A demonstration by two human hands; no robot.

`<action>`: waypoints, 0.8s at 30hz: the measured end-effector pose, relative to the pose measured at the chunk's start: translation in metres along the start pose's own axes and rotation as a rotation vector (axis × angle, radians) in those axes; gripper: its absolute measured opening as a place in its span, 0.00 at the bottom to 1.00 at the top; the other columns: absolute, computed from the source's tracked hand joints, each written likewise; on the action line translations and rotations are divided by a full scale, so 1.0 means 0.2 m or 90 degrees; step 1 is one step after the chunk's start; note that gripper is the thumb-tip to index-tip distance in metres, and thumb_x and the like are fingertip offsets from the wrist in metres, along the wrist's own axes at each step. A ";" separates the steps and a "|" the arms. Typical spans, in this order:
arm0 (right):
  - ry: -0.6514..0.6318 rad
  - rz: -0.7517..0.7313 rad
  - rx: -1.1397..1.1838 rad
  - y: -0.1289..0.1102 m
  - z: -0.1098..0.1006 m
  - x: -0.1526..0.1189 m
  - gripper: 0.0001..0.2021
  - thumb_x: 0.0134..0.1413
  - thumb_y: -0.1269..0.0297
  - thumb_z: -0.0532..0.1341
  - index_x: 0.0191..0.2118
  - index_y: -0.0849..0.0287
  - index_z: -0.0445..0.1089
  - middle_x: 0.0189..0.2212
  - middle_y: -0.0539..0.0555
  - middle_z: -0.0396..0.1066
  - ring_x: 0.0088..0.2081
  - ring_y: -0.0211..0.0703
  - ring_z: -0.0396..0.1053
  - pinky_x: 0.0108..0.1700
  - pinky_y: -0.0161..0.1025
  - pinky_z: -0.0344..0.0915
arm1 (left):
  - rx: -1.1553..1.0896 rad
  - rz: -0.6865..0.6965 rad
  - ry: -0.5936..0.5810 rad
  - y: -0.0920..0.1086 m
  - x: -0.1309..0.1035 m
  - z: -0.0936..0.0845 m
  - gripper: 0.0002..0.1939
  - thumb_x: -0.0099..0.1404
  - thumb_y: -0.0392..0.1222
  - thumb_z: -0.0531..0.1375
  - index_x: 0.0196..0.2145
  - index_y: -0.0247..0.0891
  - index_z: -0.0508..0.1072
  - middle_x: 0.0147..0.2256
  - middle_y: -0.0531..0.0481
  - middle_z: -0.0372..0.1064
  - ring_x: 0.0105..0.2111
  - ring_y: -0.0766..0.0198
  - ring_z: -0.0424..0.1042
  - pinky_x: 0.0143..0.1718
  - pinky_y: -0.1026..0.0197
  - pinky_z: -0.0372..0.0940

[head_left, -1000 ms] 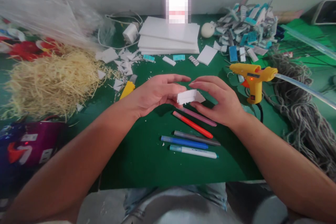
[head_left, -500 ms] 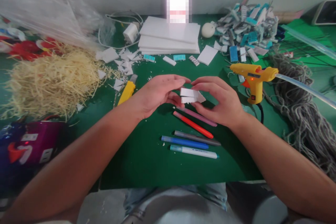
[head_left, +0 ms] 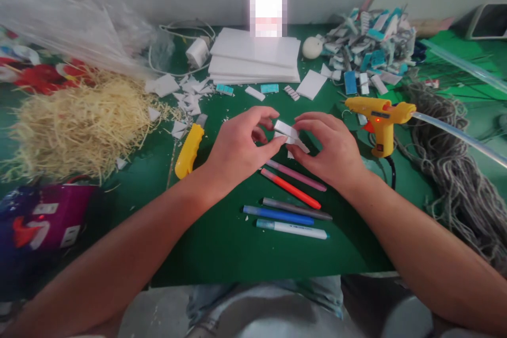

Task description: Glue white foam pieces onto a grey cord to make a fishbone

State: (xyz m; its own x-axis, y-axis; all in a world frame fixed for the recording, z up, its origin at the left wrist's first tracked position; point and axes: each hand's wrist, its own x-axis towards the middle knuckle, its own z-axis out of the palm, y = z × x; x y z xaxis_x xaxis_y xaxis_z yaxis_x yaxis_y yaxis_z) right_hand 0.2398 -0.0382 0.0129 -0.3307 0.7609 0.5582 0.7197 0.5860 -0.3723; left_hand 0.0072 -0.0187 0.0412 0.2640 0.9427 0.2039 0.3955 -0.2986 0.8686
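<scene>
A small white foam piece (head_left: 285, 128) with a slit along it is between my hands, above the middle of the green table. My right hand (head_left: 330, 140) pinches it at its right end, thumb below and fingers above. The thumb of my left hand (head_left: 245, 140) touches the piece's lower left side, while the other left fingers are curled and apart from it. A white pointed tip (head_left: 301, 145) shows by the right thumb. Just below lie a purple marker (head_left: 301, 177), a red marker (head_left: 291, 188), a grey marker (head_left: 297, 208), a blue marker (head_left: 277, 215) and a white-and-teal marker (head_left: 293, 228).
A yellow cutter knife (head_left: 190, 152) lies left of my left hand, near straw (head_left: 83, 121) and white scraps (head_left: 192, 97). White foam sheets (head_left: 253, 68) are stacked behind. To the right are a yellow glue gun (head_left: 380, 121), grey yarn (head_left: 443, 169) and a pile of pieces (head_left: 368, 47).
My left thumb has swung down and across to the foam piece's lower side, and the left fingers have opened away. The piece has tilted, its left end up. The cutter knife shows more fully.
</scene>
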 end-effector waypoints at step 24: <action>-0.139 0.061 0.004 0.03 -0.05 -0.02 0.20 0.67 0.54 0.70 0.59 0.55 0.85 0.61 0.66 0.85 0.62 0.69 0.82 0.66 0.69 0.78 | 0.443 0.117 -0.139 -0.05 0.10 -0.15 0.23 0.74 0.41 0.65 0.64 0.39 0.84 0.57 0.41 0.86 0.55 0.46 0.82 0.64 0.45 0.75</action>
State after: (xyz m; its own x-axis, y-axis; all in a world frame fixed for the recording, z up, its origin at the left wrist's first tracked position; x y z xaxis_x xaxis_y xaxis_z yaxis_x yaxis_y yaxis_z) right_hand 0.2515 -0.0395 0.0158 -0.3855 0.8551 0.3466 0.7510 0.5090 -0.4206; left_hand -0.0172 0.0081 0.0509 0.5199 0.8389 0.1611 0.7732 -0.5423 0.3288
